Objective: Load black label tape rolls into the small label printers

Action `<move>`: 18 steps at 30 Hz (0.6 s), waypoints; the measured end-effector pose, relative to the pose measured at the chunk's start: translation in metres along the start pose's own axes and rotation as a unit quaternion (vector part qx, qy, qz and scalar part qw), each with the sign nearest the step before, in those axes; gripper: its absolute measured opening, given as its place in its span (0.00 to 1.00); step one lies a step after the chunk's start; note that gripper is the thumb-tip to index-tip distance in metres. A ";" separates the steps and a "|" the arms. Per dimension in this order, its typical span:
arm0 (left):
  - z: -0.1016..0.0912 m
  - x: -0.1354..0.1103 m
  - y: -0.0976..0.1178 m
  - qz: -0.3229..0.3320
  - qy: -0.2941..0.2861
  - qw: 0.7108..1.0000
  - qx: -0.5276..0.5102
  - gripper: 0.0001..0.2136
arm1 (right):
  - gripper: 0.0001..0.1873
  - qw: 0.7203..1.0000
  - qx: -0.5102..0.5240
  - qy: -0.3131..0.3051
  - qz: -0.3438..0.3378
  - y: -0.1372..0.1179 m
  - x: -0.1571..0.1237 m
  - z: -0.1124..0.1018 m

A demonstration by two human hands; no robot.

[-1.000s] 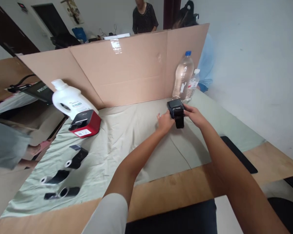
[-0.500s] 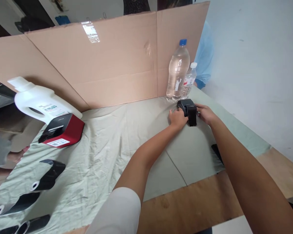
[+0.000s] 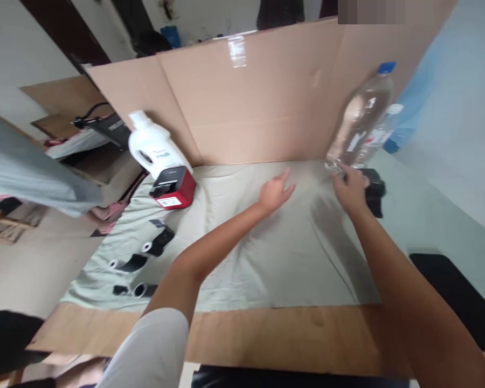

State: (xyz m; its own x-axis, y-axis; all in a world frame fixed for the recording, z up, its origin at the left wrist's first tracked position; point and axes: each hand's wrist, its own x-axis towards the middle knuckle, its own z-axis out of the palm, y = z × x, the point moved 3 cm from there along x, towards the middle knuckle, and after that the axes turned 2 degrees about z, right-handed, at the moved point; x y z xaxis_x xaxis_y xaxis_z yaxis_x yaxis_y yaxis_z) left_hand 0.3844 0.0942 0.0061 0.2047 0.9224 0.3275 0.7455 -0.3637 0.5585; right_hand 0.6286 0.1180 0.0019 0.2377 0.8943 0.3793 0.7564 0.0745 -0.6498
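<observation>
Above the cloth-covered table, my left hand is in the air with its fingers apart and nothing in it. To its right, my right hand is also open, slightly blurred, in front of the bottles. A small black device with a dark strip hanging down its front sits just right of my right hand, which partly covers it. On the left stands a red and black printer with a white label. Several black-and-white paper rolls lie on the cloth nearer to me.
A cardboard sheet stands along the back. Against it are a white jug, a large water bottle and a smaller bottle. A flat black object lies at the right. Another person's feet show at left.
Both my hands have left the black device and moved left, opening as they went. The device stays by the bottles. My view has turned left, showing more floor.
</observation>
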 end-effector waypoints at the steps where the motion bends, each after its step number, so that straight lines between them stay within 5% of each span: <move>1: -0.036 -0.010 -0.024 -0.015 0.028 0.999 0.016 0.26 | 0.28 0.999 0.019 -0.033 -0.029 -0.032 -0.011 0.024; 6: -0.210 -0.072 -0.156 -0.205 0.230 0.948 0.077 0.23 | 0.31 0.944 0.210 -0.216 -0.135 -0.196 -0.086 0.164; 9: -0.275 -0.115 -0.222 -0.317 0.309 0.895 0.051 0.19 | 0.36 0.900 0.275 -0.312 -0.128 -0.275 -0.131 0.239; 13: -0.294 -0.152 -0.279 -0.382 0.265 0.884 -0.042 0.08 | 0.54 0.866 0.302 -0.388 -0.092 -0.343 -0.168 0.310; 18: -0.275 -0.158 -0.299 -0.375 0.250 0.878 -0.162 0.14 | 0.71 0.891 0.312 -0.318 -0.083 -0.362 -0.173 0.346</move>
State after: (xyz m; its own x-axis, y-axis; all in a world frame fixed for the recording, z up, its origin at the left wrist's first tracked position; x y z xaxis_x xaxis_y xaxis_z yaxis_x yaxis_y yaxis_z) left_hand -0.0456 0.0218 -0.0032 -0.6307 0.7757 0.0235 0.3156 0.2287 0.9209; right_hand 0.1026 0.0889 -0.0564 -0.3892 0.9026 0.1840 0.2149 0.2832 -0.9347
